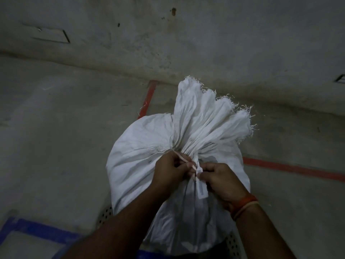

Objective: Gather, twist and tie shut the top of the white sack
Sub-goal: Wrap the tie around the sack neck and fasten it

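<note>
One white sack [141, 165] sits upright at centre frame, full and rounded, standing on a perforated pale surface [105, 214] that shows at its lower left and lower right edges. What that surface belongs to cannot be told.

The sack's top [207, 116] is already gathered into one pleated neck. Above the neck the cloth fans out up and to the right, with frayed threads along its edge.

One pale tie strip [182, 159] runs around the neck. Two ends come off it toward you. One end crosses from the left of the neck into your left hand. The other hangs down the front of the sack, flat and wider at the bottom [202, 192].

Two hands in view, both bare, both at the neck's near side and almost touching each other.
- Your left hand [169, 170]: fingers curled shut, pinching the strip end.
- Your right hand [222, 181]: fingers curled shut, thumb and forefinger nipping the strip where the ends cross. Whether a knot is formed there cannot be told.

Your right wrist carries two bands, one orange [244, 201] and one paler beside it.

Floor: grey concrete [56, 128]. Two red painted lines, one behind the sack [148, 99], one to its right [291, 168]. One blue-edged patch [35, 230] at lower left.
</note>
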`<act>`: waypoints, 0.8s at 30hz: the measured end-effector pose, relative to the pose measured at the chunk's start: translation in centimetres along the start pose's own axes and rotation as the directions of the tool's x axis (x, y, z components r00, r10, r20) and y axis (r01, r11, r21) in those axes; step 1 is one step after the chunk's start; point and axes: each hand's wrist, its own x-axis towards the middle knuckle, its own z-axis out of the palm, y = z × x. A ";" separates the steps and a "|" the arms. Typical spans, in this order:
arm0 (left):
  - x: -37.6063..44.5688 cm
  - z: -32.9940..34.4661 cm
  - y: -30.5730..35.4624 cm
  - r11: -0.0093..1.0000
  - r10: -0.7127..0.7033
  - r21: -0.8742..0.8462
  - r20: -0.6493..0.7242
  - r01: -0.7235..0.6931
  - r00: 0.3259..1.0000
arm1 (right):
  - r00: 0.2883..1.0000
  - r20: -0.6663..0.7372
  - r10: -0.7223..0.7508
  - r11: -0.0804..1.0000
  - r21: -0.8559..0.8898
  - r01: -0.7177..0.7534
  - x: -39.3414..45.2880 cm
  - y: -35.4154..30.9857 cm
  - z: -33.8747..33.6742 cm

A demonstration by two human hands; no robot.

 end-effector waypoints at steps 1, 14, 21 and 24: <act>-0.1 0.2 -0.1 0.999 0.008 -0.037 -0.010 -0.008 1.000 | 0.998 0.041 0.044 0.995 0.084 -0.048 0.0 -0.1 -0.2; -0.5 0.9 -1.4 0.994 0.092 -0.059 -0.093 -0.097 0.991 | 0.988 0.115 0.103 0.934 0.332 -0.136 -0.6 -1.4 -0.6; -0.3 1.1 -1.9 0.992 0.090 -0.072 -0.114 -0.099 0.989 | 0.984 0.122 0.132 0.902 0.396 -0.170 -0.4 -1.3 -0.5; -0.1 1.1 -2.1 0.992 0.096 -0.066 -0.112 -0.104 0.989 | 0.985 0.117 0.128 0.909 0.384 -0.163 -0.3 -1.3 -0.5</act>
